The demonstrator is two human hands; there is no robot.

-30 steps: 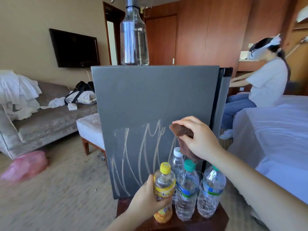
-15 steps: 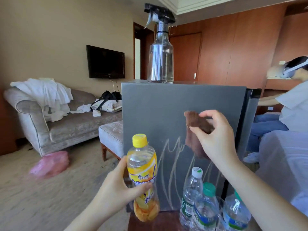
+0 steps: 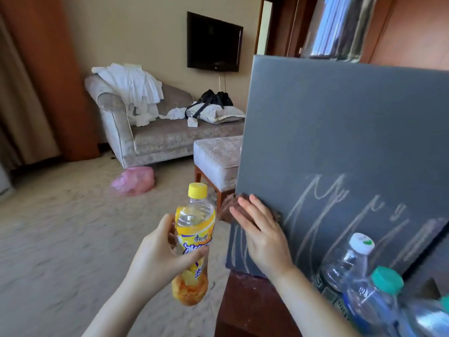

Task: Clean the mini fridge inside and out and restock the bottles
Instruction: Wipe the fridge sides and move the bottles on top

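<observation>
Spray bottle [image 3: 340, 27] atop the fridge [image 3: 340, 130] is being cut off. Left hand [image 3: 155, 259] is gripping a juice bottle [image 3: 194, 239]; right hand [image 3: 262, 237] with straight fingers [image 3: 244, 210] is pressing a half-hidden cloth [image 3: 227, 210].

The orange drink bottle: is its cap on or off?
On: the yellow cap sits on the neck of the orange drink bottle, held roughly upright in the left hand.

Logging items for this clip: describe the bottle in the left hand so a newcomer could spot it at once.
Start at the grey mini fridge on the right; just off its lower left corner, the left hand holds the orange drink bottle. Unlike the clear water bottles at lower right, it has a yellow cap and yellow label.
</observation>
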